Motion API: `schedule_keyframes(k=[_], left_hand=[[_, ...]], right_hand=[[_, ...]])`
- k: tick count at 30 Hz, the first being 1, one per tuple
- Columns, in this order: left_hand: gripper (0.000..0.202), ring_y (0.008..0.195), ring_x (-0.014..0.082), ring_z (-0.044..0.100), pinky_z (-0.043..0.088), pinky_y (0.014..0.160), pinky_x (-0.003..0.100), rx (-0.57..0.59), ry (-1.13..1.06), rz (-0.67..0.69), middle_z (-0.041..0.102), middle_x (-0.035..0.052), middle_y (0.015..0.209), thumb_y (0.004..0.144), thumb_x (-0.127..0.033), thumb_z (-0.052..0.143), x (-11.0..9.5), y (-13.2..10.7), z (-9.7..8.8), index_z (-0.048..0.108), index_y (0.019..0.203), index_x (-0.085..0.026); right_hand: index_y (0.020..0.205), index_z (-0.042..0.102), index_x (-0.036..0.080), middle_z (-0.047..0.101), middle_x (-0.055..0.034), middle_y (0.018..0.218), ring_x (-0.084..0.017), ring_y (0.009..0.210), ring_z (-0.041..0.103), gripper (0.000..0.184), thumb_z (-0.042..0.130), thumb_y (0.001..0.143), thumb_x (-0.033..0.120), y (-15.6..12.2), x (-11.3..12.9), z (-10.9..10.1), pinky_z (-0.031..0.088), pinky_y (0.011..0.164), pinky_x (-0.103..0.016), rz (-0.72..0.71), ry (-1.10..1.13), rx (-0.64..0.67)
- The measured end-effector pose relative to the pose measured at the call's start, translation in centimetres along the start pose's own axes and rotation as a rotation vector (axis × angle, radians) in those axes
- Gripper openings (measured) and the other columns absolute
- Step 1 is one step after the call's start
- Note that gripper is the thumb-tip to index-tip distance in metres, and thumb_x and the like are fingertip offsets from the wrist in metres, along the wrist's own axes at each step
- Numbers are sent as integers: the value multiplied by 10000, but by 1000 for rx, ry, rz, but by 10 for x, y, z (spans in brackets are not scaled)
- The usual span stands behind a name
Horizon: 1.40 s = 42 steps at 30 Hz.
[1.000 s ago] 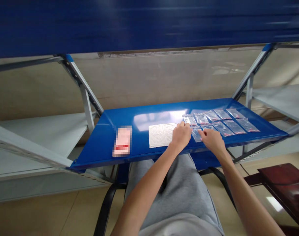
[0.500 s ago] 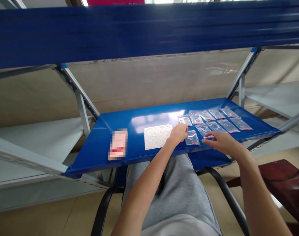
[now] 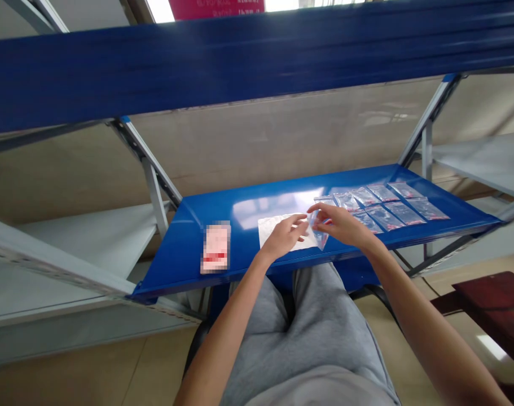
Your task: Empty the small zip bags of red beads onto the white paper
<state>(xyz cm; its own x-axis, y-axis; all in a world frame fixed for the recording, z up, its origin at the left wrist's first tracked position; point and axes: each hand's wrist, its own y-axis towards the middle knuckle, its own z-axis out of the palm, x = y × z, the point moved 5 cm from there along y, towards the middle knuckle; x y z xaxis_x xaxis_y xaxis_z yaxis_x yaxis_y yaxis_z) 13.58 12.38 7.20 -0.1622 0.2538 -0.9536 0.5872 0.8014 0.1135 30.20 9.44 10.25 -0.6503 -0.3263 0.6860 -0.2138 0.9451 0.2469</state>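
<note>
My right hand (image 3: 339, 224) pinches a small clear zip bag (image 3: 323, 241) near its top, with the bag hanging tilted below the fingers. Just to its left, my left hand (image 3: 282, 238) is over a white cloth or paper sheet (image 3: 267, 226), its fingers apart and nothing in them. Behind and to the right of my right hand, several flat clear zip bags (image 3: 403, 212) lie in two rows, with small reddish bits inside. My right hand hides part of the nearer ones.
A blurred pinkish packet (image 3: 216, 248) lies on the left of the blue shelf (image 3: 244, 262). Overhead runs another blue shelf board (image 3: 257, 62), close in front. Grey metal posts (image 3: 149, 163) stand at the sides. A dark red stool (image 3: 489, 299) is at the lower right.
My right hand has moved left and now holds the front-left zip bag raised off the shelf. My left hand has drawn back left from the bags to the white sheet.
</note>
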Motion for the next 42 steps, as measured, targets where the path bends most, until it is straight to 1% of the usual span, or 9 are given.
schedule_keyframes(k=[3, 8, 13, 16, 22, 25, 29, 34, 42], left_hand=[[384, 869, 179, 721, 581, 756, 281, -40, -46, -23, 769, 114, 989, 923, -250, 628, -1, -18, -16, 670, 1282, -118], [211, 710, 153, 708, 542, 674, 252, -55, -50, -73, 754, 55, 785, 831, -218, 703, -1, -38, -21, 751, 1011, -121], [196, 690, 165, 709, 506, 586, 224, -130, -79, -145, 738, 69, 750, 807, -301, 739, -2, -50, -28, 742, 871, -115], [253, 668, 150, 671, 494, 560, 217, -153, -78, -128, 726, 64, 736, 781, -358, 771, -7, -53, -30, 749, 846, -115], [294, 635, 143, 632, 471, 507, 214, -242, -89, -123, 706, 54, 717, 761, -402, 784, -14, -55, -25, 736, 827, -120], [332, 648, 153, 643, 474, 527, 224, -246, -60, -110, 712, 56, 722, 773, -451, 780, -16, -56, -22, 725, 813, -126], [314, 694, 161, 671, 497, 639, 245, -227, 32, -39, 731, 44, 722, 820, -454, 748, -17, -56, -19, 719, 793, -142], [266, 704, 156, 659, 480, 669, 250, -134, 97, -34, 748, 45, 747, 807, -410, 764, -15, -56, -17, 730, 781, -147], [312, 632, 129, 601, 474, 621, 242, -73, 73, -72, 686, 25, 672, 783, -434, 789, -19, -59, -29, 684, 733, -145]], right_hand=[[1318, 579, 217, 739, -8, 878, -168, 793, 685, 425, 593, 894, 246, -2, 19, 9, 507, 766, -280, -77, -24, 76], [1323, 581, 233, 748, -14, 898, -186, 804, 692, 426, 615, 898, 217, -10, 28, 20, 495, 783, -294, -76, -170, 111], [1185, 624, 205, 721, -93, 1048, -254, 933, 682, 338, 701, 874, 312, -30, 44, 15, 499, 821, -347, -47, -259, -108], [1117, 634, 211, 684, -103, 1016, -262, 897, 670, 246, 616, 951, 391, -42, 59, 14, 491, 777, -352, -11, -296, -233], [945, 647, 199, 669, -134, 928, -284, 845, 645, 271, 547, 995, 446, -48, 78, 20, 465, 740, -362, 57, -448, -348], [897, 651, 203, 714, -107, 862, -255, 788, 663, 281, 540, 997, 442, -43, 77, 29, 453, 691, -330, 62, -339, -282], [820, 669, 205, 756, -56, 761, -199, 688, 688, 283, 561, 962, 424, -31, 65, 42, 468, 626, -277, 98, 27, -93], [791, 704, 191, 776, -59, 740, -219, 718, 736, 251, 575, 901, 376, -27, 45, 51, 497, 569, -262, 232, 336, 134], [694, 657, 198, 733, -25, 655, -160, 619, 680, 298, 491, 934, 257, -30, 55, 50, 432, 612, -260, 32, 47, 24]])
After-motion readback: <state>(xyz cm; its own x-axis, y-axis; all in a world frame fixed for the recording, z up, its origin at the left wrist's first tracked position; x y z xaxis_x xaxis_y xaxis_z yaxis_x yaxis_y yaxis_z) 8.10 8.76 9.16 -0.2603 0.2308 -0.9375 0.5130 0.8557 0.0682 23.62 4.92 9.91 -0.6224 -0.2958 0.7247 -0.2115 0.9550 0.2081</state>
